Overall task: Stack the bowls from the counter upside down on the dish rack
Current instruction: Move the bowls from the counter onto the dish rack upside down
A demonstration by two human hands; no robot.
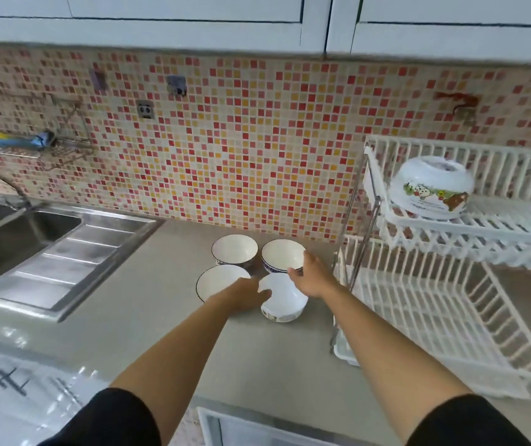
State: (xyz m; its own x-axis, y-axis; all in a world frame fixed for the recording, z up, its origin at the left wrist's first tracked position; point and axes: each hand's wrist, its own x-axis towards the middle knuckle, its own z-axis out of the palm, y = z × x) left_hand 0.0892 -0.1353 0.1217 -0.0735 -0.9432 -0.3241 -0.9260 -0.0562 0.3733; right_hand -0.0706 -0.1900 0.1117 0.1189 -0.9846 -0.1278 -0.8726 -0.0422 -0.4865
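Observation:
Several white bowls stand upright in a cluster on the grey counter [148, 317]: a back-left bowl [234, 251], a back-right bowl [281, 255], a front-left bowl [217, 280] and a front-right bowl [285, 300]. My left hand [246, 296] rests between the two front bowls, its fingers on the rim of the front-right one. My right hand [314, 276] hovers over the back-right bowl's near rim, fingers spread. A white two-tier dish rack [444, 320] stands to the right. One cartoon-printed bowl [431, 188] sits upside down on its upper tier.
A steel sink [10, 239] with a ribbed drainboard [74, 268] lies at the left. Mosaic tiles cover the back wall [225, 149] under white cabinets. A small wire shelf [32, 146] with cloths hangs at the far left.

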